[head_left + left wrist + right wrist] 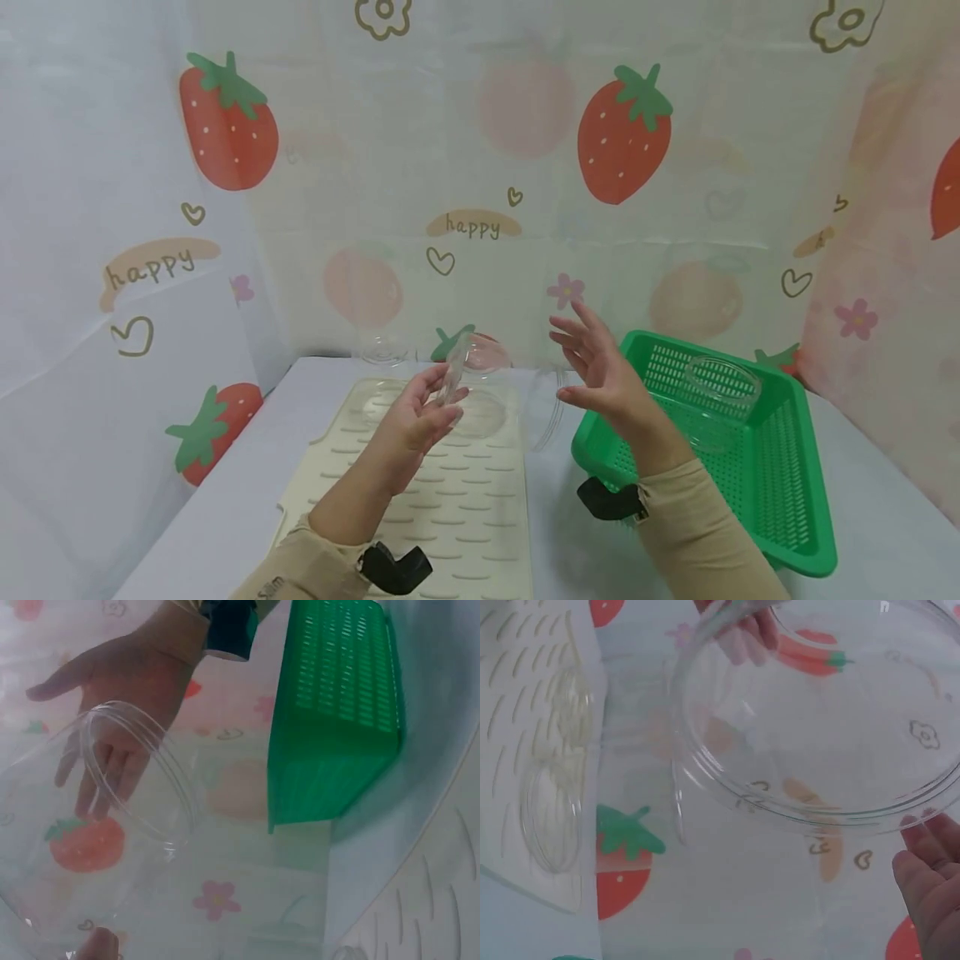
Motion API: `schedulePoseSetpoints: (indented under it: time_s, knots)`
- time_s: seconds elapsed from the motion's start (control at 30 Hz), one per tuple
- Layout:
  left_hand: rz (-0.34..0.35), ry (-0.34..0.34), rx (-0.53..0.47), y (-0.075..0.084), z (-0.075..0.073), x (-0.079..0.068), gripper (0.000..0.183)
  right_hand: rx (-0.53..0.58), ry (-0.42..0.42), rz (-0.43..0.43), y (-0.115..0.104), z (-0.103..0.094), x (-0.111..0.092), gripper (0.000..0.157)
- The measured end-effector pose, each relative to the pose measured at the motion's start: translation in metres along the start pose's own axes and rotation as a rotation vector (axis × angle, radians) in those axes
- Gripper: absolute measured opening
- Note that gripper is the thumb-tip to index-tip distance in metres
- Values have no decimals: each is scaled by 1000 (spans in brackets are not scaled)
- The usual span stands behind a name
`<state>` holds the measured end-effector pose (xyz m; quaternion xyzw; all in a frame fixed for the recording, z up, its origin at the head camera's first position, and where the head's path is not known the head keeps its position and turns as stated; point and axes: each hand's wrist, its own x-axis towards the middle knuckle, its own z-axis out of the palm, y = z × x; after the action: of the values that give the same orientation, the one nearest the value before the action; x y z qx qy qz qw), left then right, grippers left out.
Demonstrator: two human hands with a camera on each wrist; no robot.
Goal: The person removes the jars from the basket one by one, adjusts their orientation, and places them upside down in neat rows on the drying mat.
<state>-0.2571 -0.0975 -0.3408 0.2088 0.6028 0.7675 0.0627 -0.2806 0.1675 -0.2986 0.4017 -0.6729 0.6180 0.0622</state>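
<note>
Tan sleeves (705, 533) reach in from the bottom of the frame! Centre, the left grip (423, 412) curls around one end of a smooth, clear, round-rimmed jar (817, 720); the right grip (600, 371) is empty, fingers loosely parted, thumb contact uncertain. Slick walls and lopsided support could drop it onto the slot-patterned cream board (450, 500) or the perforated green basket (813, 467) at right.

The head view is dimly, evenly lit — faint shadow is cast on the table (558, 533) beside the green basket (819, 492). The right hand (135, 686) is darkened in the left wrist view — pale glints are caught along the clear vessel (825, 720) in the right wrist view.
</note>
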Motion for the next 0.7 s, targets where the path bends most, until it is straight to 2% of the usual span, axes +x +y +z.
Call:
schedulePoseSetpoints:
  time_s: [0.2,0.3,0.4,0.5,0.7]
  knots:
    - [-41,-17,86,5,-4,-2,75,-190,-79,77,-12,5,6,98]
    - [-56,-13,183,9,-7,-2,76,-280,-121,101,-13,9,8,100]
    - [-52,-16,324,12,-10,-2,76,-357,-153,122,-12,13,9,102]
    - [-58,-18,418,16,-11,-1,78,-386,-169,152,-8,16,9,103]
    - [-42,-55,525,21,-13,0,84,-364,-195,207,5,23,5,106]
